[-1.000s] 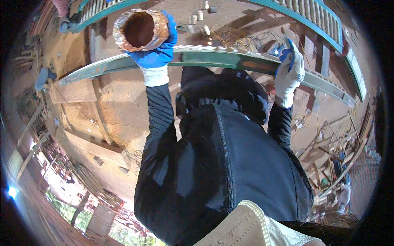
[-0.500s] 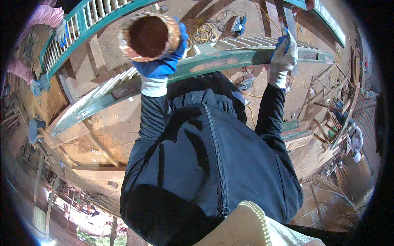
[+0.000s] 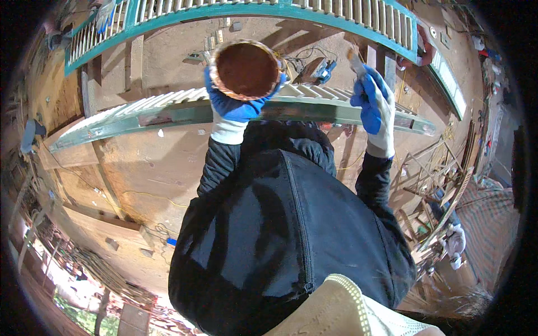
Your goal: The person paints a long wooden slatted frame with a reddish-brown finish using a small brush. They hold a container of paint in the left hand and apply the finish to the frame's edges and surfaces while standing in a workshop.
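Note:
In my left hand (image 3: 238, 109), which wears a blue and white work glove, is a round pot (image 3: 246, 70) with a stained rim and dark brown inside. The fingers wrap round its underside and sides. My right hand (image 3: 372, 106), gloved alike, is closed round a paintbrush (image 3: 355, 61) whose bristles point up and away. Just beneath both hands runs a long louvred shutter (image 3: 185, 115) with a worn green edge and pale slats. The brush tip appears apart from the pot and the shutter, over the ground beyond it.
A second teal louvred frame (image 3: 224, 12) lies across the far side, with another person's gloved hand (image 3: 105, 18) at its left end. A blue power tool (image 3: 324, 71) with cords sits between the frames. Wooden frames (image 3: 428, 173) lean at the right; boards (image 3: 106, 224) lie at the left.
The view has shifted. My left hand with the pot now appears farther right and slightly lower. My right hand is also lower, and the brush stands out more plainly. A person's pink sleeves have largely left the left side.

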The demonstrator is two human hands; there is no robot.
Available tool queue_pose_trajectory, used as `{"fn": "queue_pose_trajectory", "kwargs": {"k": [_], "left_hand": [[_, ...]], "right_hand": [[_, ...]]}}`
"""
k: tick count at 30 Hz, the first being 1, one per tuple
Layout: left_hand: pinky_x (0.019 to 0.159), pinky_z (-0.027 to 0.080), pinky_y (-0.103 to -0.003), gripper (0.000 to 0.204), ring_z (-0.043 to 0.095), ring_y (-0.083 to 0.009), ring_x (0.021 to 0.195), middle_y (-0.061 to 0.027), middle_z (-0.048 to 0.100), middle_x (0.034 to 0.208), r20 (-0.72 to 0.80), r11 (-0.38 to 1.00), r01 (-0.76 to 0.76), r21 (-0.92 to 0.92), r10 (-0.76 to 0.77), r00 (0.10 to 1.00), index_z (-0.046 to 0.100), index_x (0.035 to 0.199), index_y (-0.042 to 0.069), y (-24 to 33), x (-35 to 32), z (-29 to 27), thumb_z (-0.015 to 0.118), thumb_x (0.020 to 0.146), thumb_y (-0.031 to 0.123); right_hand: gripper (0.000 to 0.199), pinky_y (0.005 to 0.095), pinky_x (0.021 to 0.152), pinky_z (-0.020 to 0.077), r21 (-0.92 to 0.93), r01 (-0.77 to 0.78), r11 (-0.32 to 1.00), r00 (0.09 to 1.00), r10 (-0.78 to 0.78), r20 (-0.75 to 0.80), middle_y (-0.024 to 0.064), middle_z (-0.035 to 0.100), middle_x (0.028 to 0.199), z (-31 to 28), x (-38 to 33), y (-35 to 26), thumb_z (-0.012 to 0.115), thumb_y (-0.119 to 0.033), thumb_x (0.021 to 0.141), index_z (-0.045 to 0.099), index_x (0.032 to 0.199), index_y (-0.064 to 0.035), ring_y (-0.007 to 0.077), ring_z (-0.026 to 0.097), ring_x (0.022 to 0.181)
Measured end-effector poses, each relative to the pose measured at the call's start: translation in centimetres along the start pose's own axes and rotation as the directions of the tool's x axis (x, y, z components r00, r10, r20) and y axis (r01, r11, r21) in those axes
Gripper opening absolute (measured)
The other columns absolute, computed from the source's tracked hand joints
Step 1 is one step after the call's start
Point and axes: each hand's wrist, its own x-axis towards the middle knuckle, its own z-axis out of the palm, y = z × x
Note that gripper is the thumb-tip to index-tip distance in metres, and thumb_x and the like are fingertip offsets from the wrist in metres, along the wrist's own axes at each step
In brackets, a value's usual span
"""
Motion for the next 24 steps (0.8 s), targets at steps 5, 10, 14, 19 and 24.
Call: {"fn": "queue_pose_trajectory", "kwargs": {"k": [5, 10, 14, 19, 24], "left_hand": [[0.110, 0.040, -0.074, 0.081, 0.047, -0.0513, 0.137, -0.0215, 0.048, 0.152, 0.018, 0.972, -0.233, 0.037, 0.233, 0.972, 0.048, 0.149, 0.019, -1.9, 0.1, 1.2, 0.058, 0.087, 0.071], [0.110, 0.038, -0.074, 0.082, 0.046, -0.0529, 0.136, -0.0204, 0.047, 0.153, 0.102, 0.933, -0.360, -0.001, 0.358, 0.928, 0.046, 0.150, 0.023, -2.1, 0.4, 1.2, 0.063, 0.085, 0.069], [0.109, 0.043, -0.069, 0.061, 0.055, -0.0398, 0.133, -0.0123, 0.062, 0.141, 0.303, 0.778, -0.605, 0.170, 0.543, 0.783, 0.060, 0.140, 0.020, -2.0, 1.0, 2.8, 0.058, 0.093, 0.060], [0.109, 0.043, -0.069, 0.074, 0.050, -0.0416, 0.138, -0.0124, 0.054, 0.150, 0.365, 0.730, -0.666, 0.154, 0.584, 0.725, 0.053, 0.146, 0.022, -0.3, 2.1, 1.2, 0.063, 0.086, 0.065], [0.110, 0.043, -0.068, 0.079, 0.048, -0.0447, 0.138, -0.0170, 0.050, 0.151, 0.378, 0.779, -0.618, 0.107, 0.543, 0.749, 0.048, 0.149, 0.018, -1.0, 2.6, 1.7, 0.066, 0.088, 0.065]], "right_hand": [[0.038, 0.0226, 0.061, 0.0464, -0.021, -0.155, 0.988, 0.958, 0.155, 0.242, 0.0017, 0.063, 0.088, -1.3, 3.1, -2.7, 0.060, -0.029, 0.105, 0.064, 0.128, 0.0012, 0.0083, 0.056, 0.070], [0.038, 0.0233, 0.062, 0.0476, -0.184, -0.115, 0.976, 0.830, 0.196, 0.522, 0.0030, 0.065, 0.090, -0.6, 4.7, -2.8, 0.059, -0.026, 0.106, 0.062, 0.131, 0.0023, 0.0082, 0.057, 0.071], [0.034, 0.0345, 0.078, 0.0569, -0.280, 0.617, 0.736, 0.569, -0.172, 0.804, 0.0089, 0.071, 0.097, 0.6, 5.6, 0.4, 0.056, 0.000, 0.101, 0.064, 0.133, -0.0079, 0.0203, 0.069, 0.083], [0.046, 0.0384, 0.074, 0.0540, -0.055, 0.938, 0.342, 0.155, -0.274, 0.949, 0.0104, 0.068, 0.098, 2.3, 8.5, 4.1, 0.063, 0.004, 0.089, 0.068, 0.132, -0.0143, 0.0283, 0.066, 0.084], [0.022, 0.0325, 0.075, 0.0514, -0.007, 0.929, 0.369, 0.072, -0.164, 0.984, 0.0095, 0.062, 0.092, 2.4, 9.7, 5.5, 0.071, -0.009, 0.096, 0.070, 0.118, -0.0108, 0.0242, 0.061, 0.082]]}}
